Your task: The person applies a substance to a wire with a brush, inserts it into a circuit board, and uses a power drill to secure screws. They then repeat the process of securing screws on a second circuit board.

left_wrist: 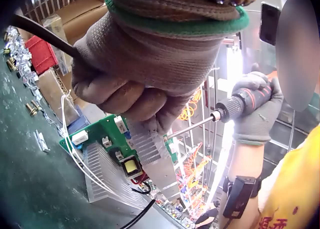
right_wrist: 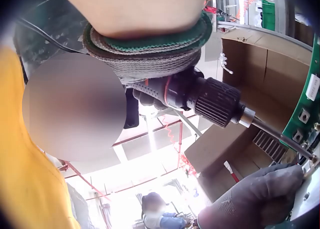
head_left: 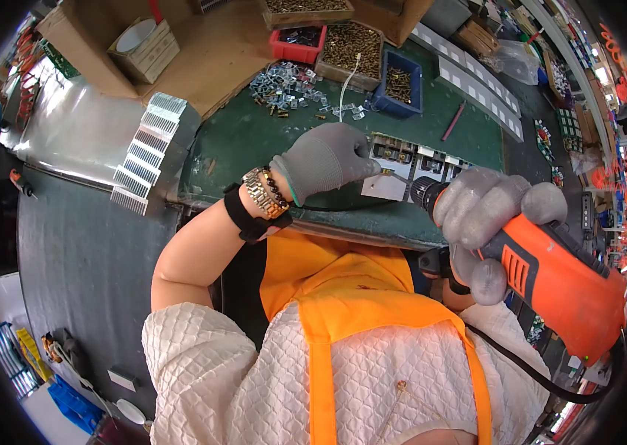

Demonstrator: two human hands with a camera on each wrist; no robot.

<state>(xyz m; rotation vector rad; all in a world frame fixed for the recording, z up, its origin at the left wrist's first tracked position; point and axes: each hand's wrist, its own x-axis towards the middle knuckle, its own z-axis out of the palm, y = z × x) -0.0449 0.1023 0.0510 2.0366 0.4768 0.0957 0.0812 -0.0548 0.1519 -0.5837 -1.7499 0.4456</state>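
Note:
An orange power screwdriver (head_left: 562, 285) is gripped in the gloved right hand (head_left: 488, 215), its black chuck (right_wrist: 217, 101) pointing left. The long bit (right_wrist: 285, 136) reaches a small brass screw at the edge of a metal heatsink plate (head_left: 384, 187). Beside the bit tip, the gloved left hand (head_left: 332, 159) has its fingers curled, thumb and fingertips at the plate's edge; in the left wrist view the left hand (left_wrist: 135, 79) pinches there. A green circuit board (left_wrist: 107, 136) with a yellow-topped transformer (left_wrist: 131, 166) adjoins the finned heatsink (left_wrist: 102, 174).
Behind the work lie loose metal clips (head_left: 284, 85), a red bin (head_left: 299, 46), a box of brass screws (head_left: 350, 52) and a blue bin (head_left: 400, 85). A white cable (head_left: 348, 89) and a pencil-like rod (head_left: 454, 122) rest nearby. Finned heatsinks (head_left: 149, 152) line the left side.

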